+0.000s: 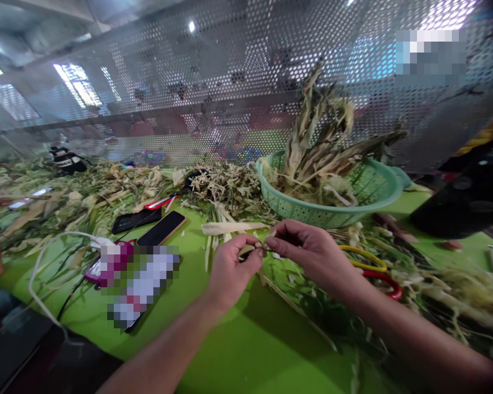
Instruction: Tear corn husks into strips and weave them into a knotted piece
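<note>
My left hand (pixel 234 268) is closed in a pinch, thumb against forefinger, on a narrow pale strip of dried corn husk (pixel 245 250). Right beside it, the thumb and fingers of my right hand (pixel 308 246) pinch the same small piece, and the fingertips nearly meet. Fingers cover most of the piece. Just beyond them lies a wider pale husk leaf (pixel 230 227); whether it joins the held piece I cannot tell. A long thin strip (pixel 299 307) slants below my right hand over the green tabletop (pixel 246 350).
A green plastic basket (pixel 312 212) of dried husks stands behind my right hand. Yellow (pixel 367 257) and red handles (pixel 388 282) lie under my right forearm. Phones (pixel 162 229), a white cable (pixel 41 257) and husk heaps (pixel 230 183) spread leftward. A perforated metal screen (pixel 230 65) rises behind.
</note>
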Motion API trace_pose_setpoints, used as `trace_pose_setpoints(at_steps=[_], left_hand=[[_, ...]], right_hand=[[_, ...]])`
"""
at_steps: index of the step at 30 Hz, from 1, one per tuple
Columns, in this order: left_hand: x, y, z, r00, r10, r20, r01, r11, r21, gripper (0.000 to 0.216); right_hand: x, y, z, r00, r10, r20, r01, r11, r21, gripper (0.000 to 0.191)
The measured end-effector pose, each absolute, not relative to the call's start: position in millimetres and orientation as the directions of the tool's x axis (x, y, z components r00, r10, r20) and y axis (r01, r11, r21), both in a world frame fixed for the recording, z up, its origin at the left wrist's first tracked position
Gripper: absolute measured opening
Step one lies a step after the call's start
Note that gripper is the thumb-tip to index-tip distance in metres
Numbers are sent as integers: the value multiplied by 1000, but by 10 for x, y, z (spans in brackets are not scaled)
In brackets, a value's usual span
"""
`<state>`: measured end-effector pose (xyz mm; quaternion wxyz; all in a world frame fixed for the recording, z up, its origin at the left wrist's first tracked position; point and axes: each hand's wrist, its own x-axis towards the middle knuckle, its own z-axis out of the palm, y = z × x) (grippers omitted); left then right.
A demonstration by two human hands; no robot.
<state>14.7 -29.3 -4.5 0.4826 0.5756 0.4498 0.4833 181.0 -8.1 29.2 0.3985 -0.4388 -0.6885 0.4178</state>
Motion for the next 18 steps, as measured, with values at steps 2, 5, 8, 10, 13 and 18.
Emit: trace_pose_setpoints(at_steps=[2, 5, 8, 10, 13, 18], left_hand=[[155, -289, -62, 123, 985, 122, 38, -128, 991, 16], [164, -269, -98, 86, 993, 75, -50, -70, 996, 18], [157, -252, -112, 76, 997, 30, -118, -21, 993, 20], [147, -248, -105, 89, 996, 27, -113, -17, 993, 21], [140, -254, -88, 124, 992, 36, -95, -24, 995, 20], [146, -255, -73, 153, 987, 38, -121, -20, 993, 21]], right_hand=[[1812, -87, 284, -284, 943, 176, 236, 247, -940, 25], [1815, -81, 251, -277, 948, 154, 159, 203, -966, 24], [1815, -69, 240, -303, 940, 158, 144, 209, -967, 25], [1814, -68, 253, -319, 931, 179, 196, 249, -948, 25], [1815, -78, 275, -301, 927, 222, 299, 313, -901, 23], [1813, -103, 283, -274, 931, 242, 363, 334, -870, 19]])
